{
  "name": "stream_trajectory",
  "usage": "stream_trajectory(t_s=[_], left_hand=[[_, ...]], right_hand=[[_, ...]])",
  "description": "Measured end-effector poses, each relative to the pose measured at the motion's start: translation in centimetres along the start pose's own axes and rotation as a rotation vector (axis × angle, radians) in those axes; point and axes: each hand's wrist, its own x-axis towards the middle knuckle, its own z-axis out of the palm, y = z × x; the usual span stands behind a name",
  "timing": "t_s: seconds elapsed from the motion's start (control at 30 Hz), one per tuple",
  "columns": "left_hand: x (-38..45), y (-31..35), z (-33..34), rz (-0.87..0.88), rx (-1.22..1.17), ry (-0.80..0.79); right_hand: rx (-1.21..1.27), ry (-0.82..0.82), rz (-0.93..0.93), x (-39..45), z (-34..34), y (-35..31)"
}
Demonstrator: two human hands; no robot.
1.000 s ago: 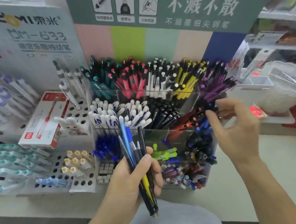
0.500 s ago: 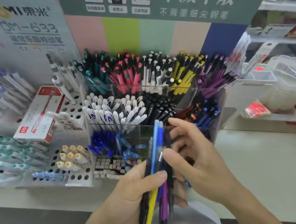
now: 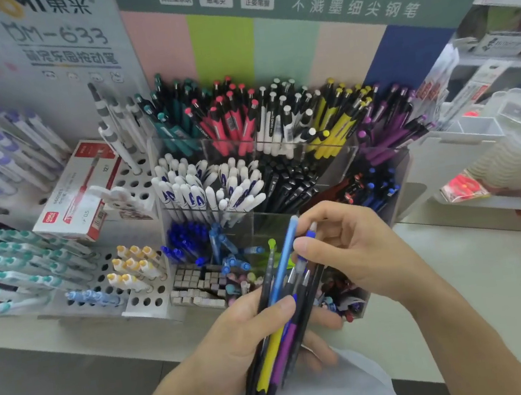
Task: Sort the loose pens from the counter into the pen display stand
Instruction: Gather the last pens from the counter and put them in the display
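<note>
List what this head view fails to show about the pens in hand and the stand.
- Bundle of pens: exact count, hidden by the left hand.
- Pen the right hand pinches: its barrel, lost among the others.
- Pen display stand: front compartments, blocked by both hands.

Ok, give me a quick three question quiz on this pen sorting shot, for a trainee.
1. True or false: the left hand grips a bundle of pens.
2. What is the right hand doing? A) resting flat on the counter B) pinching the top of a pen in the bundle C) lifting the red box
3. Fill in: in the back row of the stand, the yellow pens stand between the white pens and the ______ ones.

Key: 1 true; 2 B; 3 purple.
</note>
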Motion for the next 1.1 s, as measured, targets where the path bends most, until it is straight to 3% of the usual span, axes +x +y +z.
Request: stream_trajectory(t_s=[0.17, 0.47, 0.57, 0.63, 0.83, 1.1], left_hand=[[-0.5, -0.2, -0.4, -0.046, 0.127, 0.148], [-1.0, -0.2, -0.8, 0.003, 0.132, 0.075], [-0.9, -0.2, -1.0, 0.042, 0.08, 0.171], [-0.8, -0.2, -1.2, 0.079, 0.031, 0.224], [-0.8, 0.2, -0.8, 0.113, 0.014, 0.251], [-1.0, 0.2, -0.6, 0.069, -0.059, 0.129]], right_hand=[[-0.117, -0.123, 0.052, -0.2, 2.0, 0.8], [0.079, 0.026, 0.104, -0.8, 4.7, 1.7], [-0.106, 0.218, -0.068, -0.7, 3.4, 1.8], [-0.218, 0.263, -0.19, -1.0, 2.4, 1.5], [-0.045, -0.009, 0.02, -1.7, 2.1, 1.0], [0.031, 0.048, 0.094, -1.6, 2.4, 1.6]])
